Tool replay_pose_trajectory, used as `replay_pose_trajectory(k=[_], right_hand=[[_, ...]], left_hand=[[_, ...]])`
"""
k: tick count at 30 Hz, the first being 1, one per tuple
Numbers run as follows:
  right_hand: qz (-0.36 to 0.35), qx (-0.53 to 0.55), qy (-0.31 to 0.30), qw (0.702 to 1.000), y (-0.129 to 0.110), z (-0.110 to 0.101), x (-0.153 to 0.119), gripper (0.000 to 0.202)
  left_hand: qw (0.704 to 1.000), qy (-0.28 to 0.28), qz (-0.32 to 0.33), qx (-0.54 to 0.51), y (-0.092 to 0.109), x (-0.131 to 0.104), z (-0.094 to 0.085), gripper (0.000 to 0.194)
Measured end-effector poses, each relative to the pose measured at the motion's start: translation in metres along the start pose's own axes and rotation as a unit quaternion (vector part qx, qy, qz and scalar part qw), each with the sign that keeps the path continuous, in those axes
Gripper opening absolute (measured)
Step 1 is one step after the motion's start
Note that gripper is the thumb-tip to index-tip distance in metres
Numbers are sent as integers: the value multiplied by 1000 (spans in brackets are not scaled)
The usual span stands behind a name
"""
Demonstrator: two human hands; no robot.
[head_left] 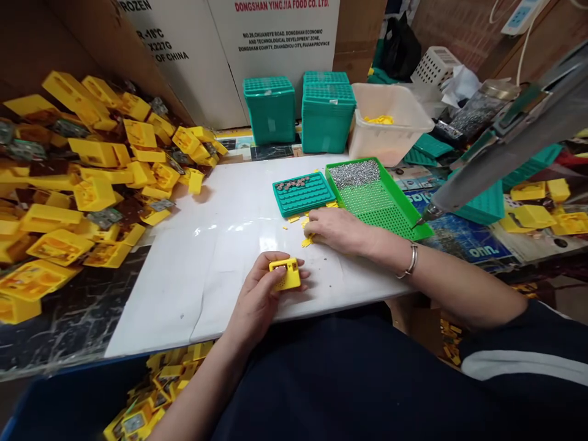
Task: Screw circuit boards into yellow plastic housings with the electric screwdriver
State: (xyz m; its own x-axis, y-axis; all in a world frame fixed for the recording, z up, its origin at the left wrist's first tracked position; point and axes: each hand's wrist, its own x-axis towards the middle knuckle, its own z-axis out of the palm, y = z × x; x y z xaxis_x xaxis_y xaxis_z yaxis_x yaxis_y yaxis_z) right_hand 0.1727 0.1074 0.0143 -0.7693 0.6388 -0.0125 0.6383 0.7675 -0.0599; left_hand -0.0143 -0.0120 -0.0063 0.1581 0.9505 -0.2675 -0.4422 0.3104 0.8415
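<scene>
The left hand (260,291) grips the yellow case (285,274) above the board's (220,263) near edge; the right hand (335,229), fingers bent down, touches yellow pieces (307,242) towards the board's right edge, its exact grip hidden. Just beyond lie the teal tray (303,199) and, to its right, the green tray (390,211), screws (356,173) filling its far end

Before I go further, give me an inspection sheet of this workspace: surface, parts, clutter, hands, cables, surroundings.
Surface: white board, creased, few dark specks
Job's things: yellow casing; small yellow pieces; green tray with metal bits
Clutter: yellow housings heaped left
Hands: left hand holds the yellow casing; right hand at the small yellow pieces, grip unclear
Cables: white cable near power strip, back right
Surroundings: carton behind; pointed tool by the green tray
</scene>
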Motion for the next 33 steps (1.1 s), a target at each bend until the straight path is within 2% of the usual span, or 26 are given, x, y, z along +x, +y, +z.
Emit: replay_pose_trajectory(k=[4, 6, 9, 11, 14, 19, 23, 26, 29, 31, 33], right_hand=[[35, 39, 25, 998, -1, -6, -9, 16], [26, 122, 79, 989, -8, -9, -18, 15], [-25, 263, 195, 945, -24, -8, -34, 10], [-41, 304, 247, 919, -33, -4, -41, 8], [-62, 298, 283, 910, -41, 6, -46, 10], [-79, 218, 342, 911, -44, 18, -48, 15], [-51, 185, 334, 923, -47, 18, -48, 18], [-6, 308, 263, 914, -48, 14, -48, 10], [53, 434, 208, 875, -48, 10, -48, 4], [71, 460, 227, 856, -47, 9, -49, 5], [62, 441, 268, 854, -47, 9, -50, 8]], left_hand=[[1000, 12, 20, -9, 1, 4, 4, 15], [999, 12, 32, -7, 1, 6, 5, 16], [999, 14, 44, -2, -1, 7, 7, 19], [999, 10, 50, -3, -2, 8, 9, 19], [998, 0, 56, -7, -3, 7, 14, 19], [998, -18, 57, -9, -3, 5, 17, 17], [997, -23, 68, 17, -6, 4, 15, 18], [993, -6, 89, 74, -10, 3, 13, 18], [989, 3, 102, 106, -11, 3, 11, 20], [990, -9, 106, 92, -10, 4, 11, 20], [992, -30, 102, 66, -8, 6, 11, 20]])
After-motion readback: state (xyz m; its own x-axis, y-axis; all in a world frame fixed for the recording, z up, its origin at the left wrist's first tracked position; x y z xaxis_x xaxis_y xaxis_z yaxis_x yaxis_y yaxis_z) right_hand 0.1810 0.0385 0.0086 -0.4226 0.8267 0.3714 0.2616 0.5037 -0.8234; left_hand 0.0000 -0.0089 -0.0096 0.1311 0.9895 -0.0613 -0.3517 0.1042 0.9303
